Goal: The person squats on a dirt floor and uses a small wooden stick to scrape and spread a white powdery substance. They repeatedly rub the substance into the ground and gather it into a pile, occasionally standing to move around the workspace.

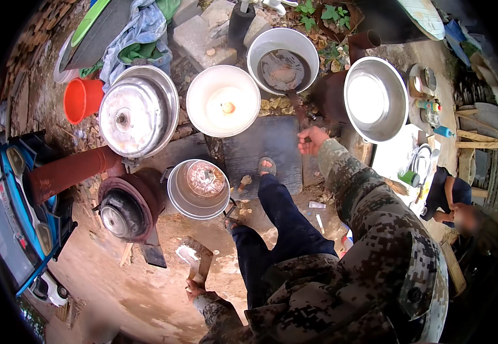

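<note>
My left hand (194, 290), low in the view, is closed round the lower end of a brown, bent, flat-sided piece (202, 268) with a whitish patch at its upper end; its kind is unclear. My right hand (313, 141) reaches forward over a dark board, fingers curled in. Whether anything is between them is hidden. Just beyond that hand, a reddish-brown strip (299, 109) runs up to the rim of a metal pot (255, 57) with dark liquid. Left of this pot stands a white bucket (200, 100) with a small yellowish thing inside.
At left are a lidded metal pot (131, 123), a red bucket (82, 101), a rusty stove (146, 198) with a pipe (68, 172), and a metal bucket (198, 210). A wide basin (395, 97) stands right. Beyond a cluttered table, a person (447, 198) bends over. A blue vehicle (16, 221) is far left.
</note>
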Action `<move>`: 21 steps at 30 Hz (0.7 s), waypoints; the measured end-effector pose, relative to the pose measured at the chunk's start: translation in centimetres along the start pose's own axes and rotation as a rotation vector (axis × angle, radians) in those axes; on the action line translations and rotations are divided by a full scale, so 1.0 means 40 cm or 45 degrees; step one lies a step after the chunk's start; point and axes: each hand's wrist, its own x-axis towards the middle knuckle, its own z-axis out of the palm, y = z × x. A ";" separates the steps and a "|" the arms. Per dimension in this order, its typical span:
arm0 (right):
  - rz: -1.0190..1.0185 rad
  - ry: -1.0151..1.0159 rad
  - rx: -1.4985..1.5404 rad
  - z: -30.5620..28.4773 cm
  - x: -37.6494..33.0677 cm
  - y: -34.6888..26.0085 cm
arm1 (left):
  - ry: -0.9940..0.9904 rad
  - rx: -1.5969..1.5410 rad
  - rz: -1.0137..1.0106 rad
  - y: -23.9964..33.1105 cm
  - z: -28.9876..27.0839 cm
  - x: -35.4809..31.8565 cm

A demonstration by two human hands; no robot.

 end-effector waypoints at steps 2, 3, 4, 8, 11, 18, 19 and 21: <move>0.087 -0.087 0.025 -0.037 -0.001 0.025 | 0.004 0.027 -0.033 0.005 0.012 -0.016; 0.129 -0.154 0.030 -0.033 -0.001 0.029 | 0.022 0.024 -0.041 0.004 0.002 -0.020; 0.068 -0.147 0.056 -0.031 -0.004 0.022 | -0.002 0.029 -0.032 0.006 -0.003 -0.019; -0.071 -0.152 0.121 -0.019 -0.006 -0.036 | -0.088 0.020 0.080 0.000 -0.024 0.000; -0.152 -0.151 0.089 0.004 -0.076 -0.045 | -0.169 -0.123 0.095 -0.011 -0.046 0.046; -0.308 -0.182 0.025 -0.047 -0.281 0.061 | -0.258 -0.379 0.264 -0.049 -0.077 0.121; -0.334 -0.241 0.004 -0.034 -0.318 0.090 | -0.252 -0.457 0.280 -0.087 -0.096 0.182; -0.345 -0.285 -0.021 -0.109 -0.367 0.177 | -0.325 -0.436 0.350 -0.075 -0.055 0.140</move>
